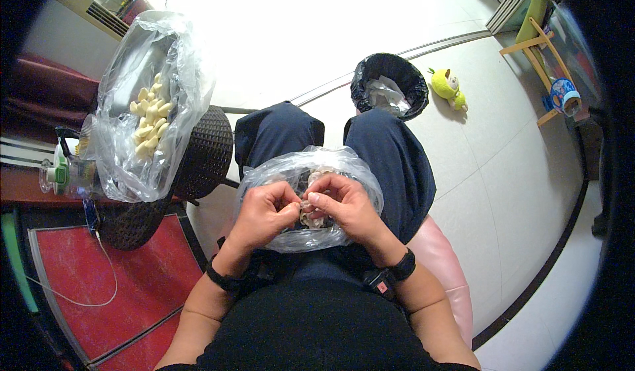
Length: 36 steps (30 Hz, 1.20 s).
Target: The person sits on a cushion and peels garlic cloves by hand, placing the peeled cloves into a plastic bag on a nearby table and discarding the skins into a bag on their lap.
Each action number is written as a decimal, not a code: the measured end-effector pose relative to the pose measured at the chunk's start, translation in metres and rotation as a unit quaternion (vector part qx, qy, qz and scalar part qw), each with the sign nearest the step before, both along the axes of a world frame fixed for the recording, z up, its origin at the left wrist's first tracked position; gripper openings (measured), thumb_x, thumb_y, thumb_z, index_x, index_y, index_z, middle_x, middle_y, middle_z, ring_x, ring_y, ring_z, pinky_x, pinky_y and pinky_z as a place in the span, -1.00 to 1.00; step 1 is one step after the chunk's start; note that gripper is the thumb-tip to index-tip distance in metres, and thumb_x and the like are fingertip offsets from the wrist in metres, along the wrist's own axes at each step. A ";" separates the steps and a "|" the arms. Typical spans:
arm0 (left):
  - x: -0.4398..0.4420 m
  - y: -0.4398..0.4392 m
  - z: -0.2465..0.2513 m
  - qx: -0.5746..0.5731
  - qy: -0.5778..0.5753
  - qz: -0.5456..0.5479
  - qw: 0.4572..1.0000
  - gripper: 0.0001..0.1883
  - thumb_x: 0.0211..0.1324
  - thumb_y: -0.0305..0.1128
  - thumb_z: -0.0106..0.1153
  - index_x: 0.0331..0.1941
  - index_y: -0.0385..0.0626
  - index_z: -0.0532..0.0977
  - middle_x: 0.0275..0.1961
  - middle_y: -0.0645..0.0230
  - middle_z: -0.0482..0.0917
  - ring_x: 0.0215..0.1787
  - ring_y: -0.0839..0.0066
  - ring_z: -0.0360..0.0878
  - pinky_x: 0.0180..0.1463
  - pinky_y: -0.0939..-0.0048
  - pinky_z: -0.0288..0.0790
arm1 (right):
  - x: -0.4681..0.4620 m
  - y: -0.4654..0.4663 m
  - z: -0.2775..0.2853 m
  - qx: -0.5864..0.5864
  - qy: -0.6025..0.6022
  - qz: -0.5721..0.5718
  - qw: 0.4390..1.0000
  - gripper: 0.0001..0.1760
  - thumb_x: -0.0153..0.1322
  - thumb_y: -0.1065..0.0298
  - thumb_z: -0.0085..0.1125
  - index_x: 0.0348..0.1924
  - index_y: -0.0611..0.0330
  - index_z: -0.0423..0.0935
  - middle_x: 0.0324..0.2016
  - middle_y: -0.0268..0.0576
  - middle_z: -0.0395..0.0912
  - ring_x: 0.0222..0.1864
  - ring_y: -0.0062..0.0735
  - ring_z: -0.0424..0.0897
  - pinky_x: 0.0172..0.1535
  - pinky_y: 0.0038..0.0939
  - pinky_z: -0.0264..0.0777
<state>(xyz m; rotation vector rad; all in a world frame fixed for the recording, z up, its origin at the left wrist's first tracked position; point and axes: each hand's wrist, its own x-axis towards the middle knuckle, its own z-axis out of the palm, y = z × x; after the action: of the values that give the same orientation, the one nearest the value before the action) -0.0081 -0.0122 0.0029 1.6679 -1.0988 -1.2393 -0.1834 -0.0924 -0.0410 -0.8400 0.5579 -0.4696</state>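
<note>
Over my lap, my left hand (pixel 271 211) and my right hand (pixel 341 203) meet fingertip to fingertip. Between them they pinch a small pale piece, apparently a garlic clove (pixel 304 204); the fingers hide most of it. Right below them lies a clear plastic bag (pixel 310 242), spread open across my thighs. Inside it are papery garlic skins (pixel 313 220) and what looks like a garlic bulb (pixel 320 173), partly covered by my right hand. Off to the left, peeled garlic cloves (pixel 151 118) lie in a heap in a second clear plastic bag (pixel 193 81).
Beyond my knees stands a black-lined waste bin (pixel 416 98) with crumpled white paper inside. A yellow-green plush toy (pixel 449 88) lies on the tiled floor beside it. The second bag rests by a dark woven stool (pixel 211 157), near a clear bottle (pixel 74 172). A white cable (pixel 115 272) trails at left.
</note>
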 end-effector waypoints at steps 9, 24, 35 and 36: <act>0.004 0.002 -0.002 0.005 0.041 0.034 0.999 -0.92 0.11 -0.51 0.14 -0.42 -0.29 0.56 -0.55 0.46 0.58 -0.53 0.74 0.49 -0.47 0.61 0.37 | -0.004 -0.005 -0.001 0.089 -0.027 -0.019 0.995 -0.77 0.49 0.32 0.18 -0.06 0.25 0.53 -0.23 -0.26 0.58 -0.24 -0.57 0.60 -0.18 -0.54 0.56; 0.006 0.000 -0.002 -0.014 -0.068 0.008 0.998 -0.86 0.20 -0.41 0.23 -0.40 -0.24 0.59 -0.53 0.47 0.59 -0.54 0.76 0.44 -0.46 0.61 0.34 | -0.009 -0.009 0.003 0.146 -0.047 0.024 0.988 -0.77 0.53 0.26 0.10 -0.08 0.23 0.52 -0.27 -0.18 0.63 -0.35 -0.60 0.61 -0.24 -0.60 0.53; 0.003 -0.004 -0.005 -0.098 -0.094 -0.024 0.990 -0.85 0.29 -0.43 0.08 -0.33 -0.25 0.56 -0.39 0.38 0.60 -0.45 0.67 0.47 -0.39 0.56 0.35 | -0.009 -0.009 0.004 0.139 -0.038 0.012 0.990 -0.83 0.53 0.25 0.11 -0.17 0.15 0.51 -0.32 -0.18 0.66 -0.42 -0.65 0.59 -0.33 -0.63 0.50; 0.001 -0.002 -0.006 -0.062 -0.064 -0.012 0.996 -0.83 0.31 -0.42 0.08 -0.33 -0.25 0.56 -0.40 0.38 0.60 -0.46 0.67 0.46 -0.41 0.56 0.34 | -0.008 -0.008 0.003 0.142 -0.033 0.012 0.989 -0.84 0.53 0.25 0.11 -0.18 0.15 0.50 -0.32 -0.18 0.66 -0.42 -0.65 0.59 -0.33 -0.63 0.50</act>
<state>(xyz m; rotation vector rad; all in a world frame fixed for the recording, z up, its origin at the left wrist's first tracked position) -0.0067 -0.0146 -0.0027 1.6615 -1.2513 -1.0677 -0.1918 -0.1009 -0.0375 -0.5562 0.5380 -0.3837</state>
